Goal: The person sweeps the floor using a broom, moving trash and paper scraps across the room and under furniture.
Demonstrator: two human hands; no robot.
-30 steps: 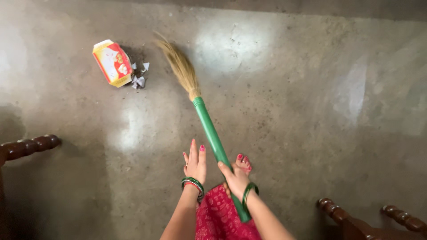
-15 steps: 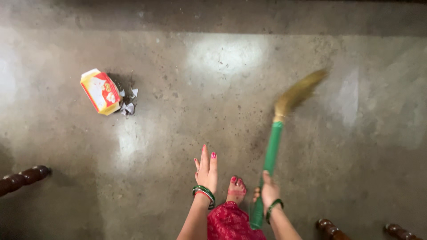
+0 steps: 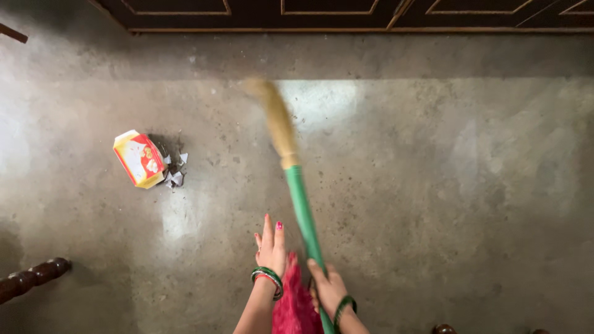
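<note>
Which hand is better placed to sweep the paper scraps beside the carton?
Probably the right hand: its grip is closed on the green broom handle. The left hand is open and empty, off the broom, though nearer the carton and scraps.

Right hand (image 3: 328, 288) around green broom (image 3: 301, 210) — left hand (image 3: 270, 247) open, empty.
</note>
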